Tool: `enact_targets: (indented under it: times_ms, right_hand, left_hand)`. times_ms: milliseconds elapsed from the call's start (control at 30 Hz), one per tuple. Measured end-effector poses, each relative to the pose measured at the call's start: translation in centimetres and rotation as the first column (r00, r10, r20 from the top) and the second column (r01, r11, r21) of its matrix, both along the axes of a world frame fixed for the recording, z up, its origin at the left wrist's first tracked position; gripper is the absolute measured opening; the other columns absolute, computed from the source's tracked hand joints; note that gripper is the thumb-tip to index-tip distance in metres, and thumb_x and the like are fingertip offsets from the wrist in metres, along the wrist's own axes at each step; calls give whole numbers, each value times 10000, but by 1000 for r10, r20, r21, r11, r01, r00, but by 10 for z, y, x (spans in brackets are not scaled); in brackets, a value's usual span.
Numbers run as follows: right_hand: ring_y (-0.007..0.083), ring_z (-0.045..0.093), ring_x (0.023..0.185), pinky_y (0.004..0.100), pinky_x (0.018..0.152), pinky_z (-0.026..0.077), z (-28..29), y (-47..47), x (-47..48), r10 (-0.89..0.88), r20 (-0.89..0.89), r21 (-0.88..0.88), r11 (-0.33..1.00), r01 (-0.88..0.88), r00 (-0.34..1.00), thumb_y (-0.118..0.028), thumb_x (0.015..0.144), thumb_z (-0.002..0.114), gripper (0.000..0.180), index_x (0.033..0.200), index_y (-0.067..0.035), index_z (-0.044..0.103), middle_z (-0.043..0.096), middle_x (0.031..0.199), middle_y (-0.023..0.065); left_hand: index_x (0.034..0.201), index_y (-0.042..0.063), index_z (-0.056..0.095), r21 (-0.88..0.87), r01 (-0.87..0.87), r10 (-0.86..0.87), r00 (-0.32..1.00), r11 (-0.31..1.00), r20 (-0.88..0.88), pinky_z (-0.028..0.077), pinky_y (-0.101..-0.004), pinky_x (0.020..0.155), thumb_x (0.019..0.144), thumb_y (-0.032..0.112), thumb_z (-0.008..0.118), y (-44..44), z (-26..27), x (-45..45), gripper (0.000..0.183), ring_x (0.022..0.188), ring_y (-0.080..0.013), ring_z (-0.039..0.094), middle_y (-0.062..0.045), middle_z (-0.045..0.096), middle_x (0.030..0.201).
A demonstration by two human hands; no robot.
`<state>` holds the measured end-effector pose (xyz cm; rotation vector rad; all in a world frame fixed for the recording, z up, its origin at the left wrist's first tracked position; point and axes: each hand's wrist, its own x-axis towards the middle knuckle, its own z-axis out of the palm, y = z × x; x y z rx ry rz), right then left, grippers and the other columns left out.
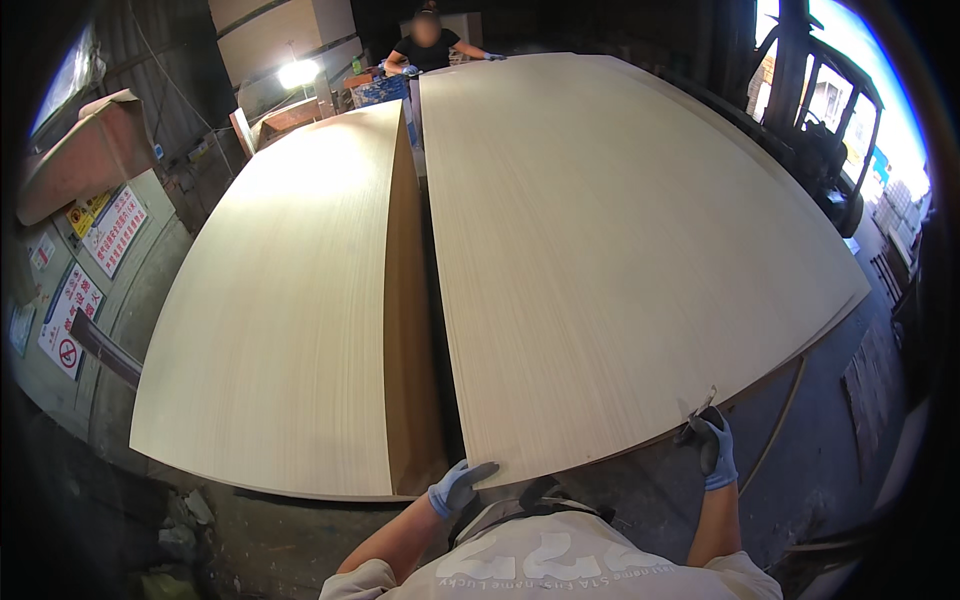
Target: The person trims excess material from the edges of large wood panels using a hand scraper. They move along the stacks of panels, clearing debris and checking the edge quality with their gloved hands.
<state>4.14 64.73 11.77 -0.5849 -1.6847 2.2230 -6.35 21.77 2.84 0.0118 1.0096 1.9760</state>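
Note:
A large wood-veneered panel (600, 247) with fine straight grain lies before me, at the top of a stack on the right. My left hand (454, 487), in a blue and grey work glove, grips its near left corner, thumb on the upper face and the other fingers hidden. At the near edge, further right, my right hand (712, 446) wears a matching glove. It holds a small thin tool (705, 403), knife-like, whose tip reaches over the panel's face; its exact kind is unclear.
Left across a dark narrow gap stands another stack of pale panels (300, 300). A co-worker (431, 49) has gloved hands at the far edge. A bright lamp (298, 73) shines behind the left stack. Warning signs (112, 229) hang at left; a forklift (832, 142) stands at right.

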Motion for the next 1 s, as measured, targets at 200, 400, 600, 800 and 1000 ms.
enact_targets:
  times_ms: [200,400,600,800,1000]
  right_hand:
    - [260,634,593,364,577,554,-1,1,-1,9,-2,2,1000,-9,1000,-90,848,609,97,857,-7,560,611,667,129]
    - [261,635,594,365,573,551,0,2,0,15,5,10,1000,-15,1000,-96,844,620,109,860,-8,559,612,670,129]
    - [265,640,613,367,574,551,-1,1,1,41,-29,1,999,-41,999,-88,843,605,93,855,-9,557,613,686,131]
    - [258,634,645,359,579,547,17,-23,-1,-71,73,-88,993,77,995,-83,842,596,68,837,-23,564,601,712,108]
    - [205,579,574,338,561,527,-12,-13,-8,-130,-68,45,990,134,989,-110,842,609,91,813,-39,559,564,666,73]
  left_hand:
    - [1296,-16,497,-66,-70,70,997,995,-13,472,-360,950,932,179,576,1,-1,2,421,1094,-235,598,-127,598,1205]
    - [1207,-21,554,-108,-75,57,986,991,-157,497,-339,897,955,152,540,3,19,5,306,1025,-221,628,-119,618,1150]
    - [1243,-20,527,-12,-33,33,999,999,-4,495,-346,903,950,173,550,0,9,3,351,1058,-211,612,-120,610,1181]
    - [1287,-27,501,-39,-51,46,992,998,-122,474,-349,940,928,202,585,-2,14,6,434,1097,-211,593,-126,588,1232]
    - [1221,-23,564,-58,-85,90,992,995,92,494,-311,877,912,159,631,5,25,4,365,995,-184,617,-98,625,1129]
